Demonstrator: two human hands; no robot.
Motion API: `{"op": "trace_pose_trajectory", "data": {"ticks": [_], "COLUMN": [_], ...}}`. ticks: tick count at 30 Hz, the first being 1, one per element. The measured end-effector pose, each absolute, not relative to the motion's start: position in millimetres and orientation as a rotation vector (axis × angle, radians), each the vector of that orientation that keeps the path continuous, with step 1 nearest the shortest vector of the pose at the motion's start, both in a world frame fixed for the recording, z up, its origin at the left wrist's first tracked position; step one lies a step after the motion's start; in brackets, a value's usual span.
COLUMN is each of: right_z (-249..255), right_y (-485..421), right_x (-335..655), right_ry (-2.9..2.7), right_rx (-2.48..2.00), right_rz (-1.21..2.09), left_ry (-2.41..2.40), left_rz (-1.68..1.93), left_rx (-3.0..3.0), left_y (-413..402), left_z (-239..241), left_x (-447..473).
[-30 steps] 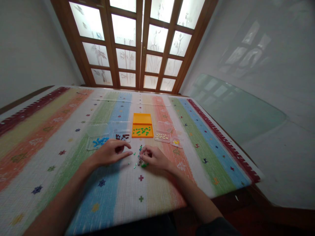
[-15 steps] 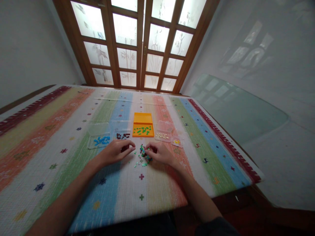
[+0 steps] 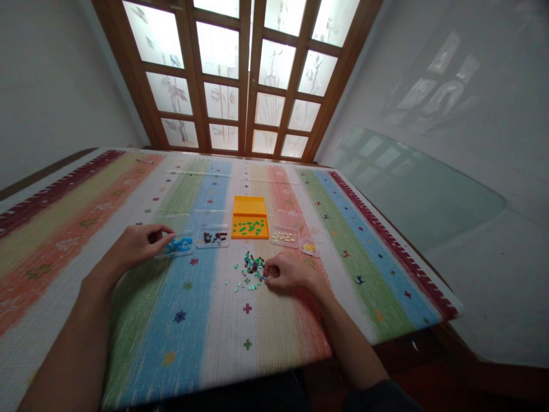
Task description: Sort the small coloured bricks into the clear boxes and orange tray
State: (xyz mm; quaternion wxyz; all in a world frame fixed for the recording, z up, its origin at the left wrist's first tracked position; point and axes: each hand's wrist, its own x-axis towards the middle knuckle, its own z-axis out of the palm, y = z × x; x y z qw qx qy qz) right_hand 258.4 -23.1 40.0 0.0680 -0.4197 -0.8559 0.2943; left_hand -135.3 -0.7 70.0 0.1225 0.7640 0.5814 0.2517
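Note:
My left hand [image 3: 139,246] reaches over the left end of a clear plastic box of small blue pieces [image 3: 180,246]. Its thumb and index tips come close together at the box; whatever lies between them is too small to make out. At the right edge of a loose pile of tiny green, dark brown and blue pieces [image 3: 254,263], my right hand [image 3: 288,271] has its fingers curled and pinched. What it grips, if anything, is hidden. A few light green pieces [image 3: 252,288] are scattered on the cloth below the pile.
Behind the pile stands an open orange box [image 3: 249,206] with green pieces. Left of it is a clear box of dark brown pieces [image 3: 213,237]; to the right are clear boxes of cream pieces [image 3: 283,237] and yellow pieces [image 3: 309,247]. A striped cloth [image 3: 223,343] covers the table.
My left hand has moved left from beside the pile to the box of blue pieces. My right hand has shifted slightly right, uncovering more of the pile.

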Motion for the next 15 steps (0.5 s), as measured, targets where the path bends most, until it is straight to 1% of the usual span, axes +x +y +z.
{"op": "trace_pose_trajectory", "data": {"ticks": [5, 7, 12, 15], "right_z": [34, 33, 39, 40], "right_y": [-23, -22, -20, -18], "right_x": [256, 257, 256, 252], "right_ry": [-2.568, -2.561, -2.404, -2.206], "right_rx": [-1.270, -1.259, -1.212, -1.134], "right_rz": [0.868, 0.877, 1.025, 1.094], "left_ry": [1.689, 1.664, 1.592, 1.326], "left_rz": [0.554, 0.539, 0.761, 0.881], "left_rx": [2.180, 2.177, 2.213, 2.306], "left_y": [4, 6, -2, -12], "left_z": [63, 62, 68, 66], "left_x": [-144, -148, -126, -80]}}
